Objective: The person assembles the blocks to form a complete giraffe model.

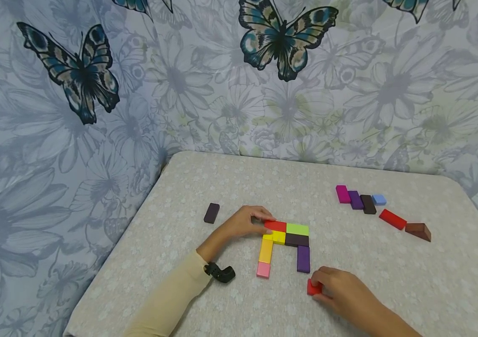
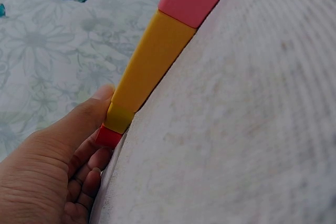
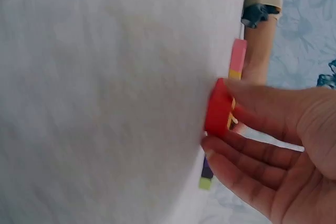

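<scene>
Several coloured blocks lie joined flat on the table: a red block [image 1: 275,226], a lime green block [image 1: 297,229], a yellow block [image 1: 279,238] and a dark brown block [image 1: 297,240]. Below them extend an orange-yellow block [image 1: 265,252] ending in a pink block [image 1: 263,269], and a purple block [image 1: 304,260]. My left hand [image 1: 245,221] pinches the row's left end, thumb at the yellow block and fingers by the red one. Just below the purple block, my right hand [image 1: 344,288] grips a small red block [image 3: 218,109] between thumb and fingers.
One dark block [image 1: 211,213] lies alone at the left. Toward the back right lie magenta [image 1: 342,194], purple [image 1: 355,200], dark brown [image 1: 368,204], light blue [image 1: 379,200], red [image 1: 392,219] and brown [image 1: 418,230] blocks. A patterned wall [image 1: 222,107] borders the table [image 1: 171,206].
</scene>
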Motion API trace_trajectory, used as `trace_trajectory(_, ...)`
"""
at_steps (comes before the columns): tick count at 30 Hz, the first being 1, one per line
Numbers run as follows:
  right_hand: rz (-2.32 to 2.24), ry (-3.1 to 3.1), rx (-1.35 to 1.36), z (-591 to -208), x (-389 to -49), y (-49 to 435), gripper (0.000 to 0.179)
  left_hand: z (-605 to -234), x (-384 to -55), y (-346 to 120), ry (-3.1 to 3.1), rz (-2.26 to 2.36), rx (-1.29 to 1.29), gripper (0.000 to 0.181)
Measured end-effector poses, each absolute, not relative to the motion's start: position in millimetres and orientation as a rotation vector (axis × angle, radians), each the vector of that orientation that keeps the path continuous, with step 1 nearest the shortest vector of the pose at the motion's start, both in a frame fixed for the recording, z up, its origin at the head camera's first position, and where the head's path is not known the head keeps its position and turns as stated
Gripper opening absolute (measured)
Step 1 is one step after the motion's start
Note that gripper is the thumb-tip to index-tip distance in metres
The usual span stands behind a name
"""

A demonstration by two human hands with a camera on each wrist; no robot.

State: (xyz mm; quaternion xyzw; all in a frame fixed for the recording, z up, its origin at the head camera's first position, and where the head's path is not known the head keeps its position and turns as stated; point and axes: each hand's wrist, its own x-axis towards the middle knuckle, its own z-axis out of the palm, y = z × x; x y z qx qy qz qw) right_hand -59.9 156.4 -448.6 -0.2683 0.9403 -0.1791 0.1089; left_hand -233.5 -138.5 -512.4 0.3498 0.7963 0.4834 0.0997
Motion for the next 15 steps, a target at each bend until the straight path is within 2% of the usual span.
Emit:
trace_trajectory(8,-0.528,2.74,-0.698,-444.9,-64.4,168.6,0.028,-512.2,-233.4,-138.3,2.361,1.42,1.023,0.035)
trace_trajectory(15,-0.575,2.711,-0.858,-450.1,-68.6,167.8,0.02,-512.6,-233.0,-138.8,2.355,1.431,1.017,0.035)
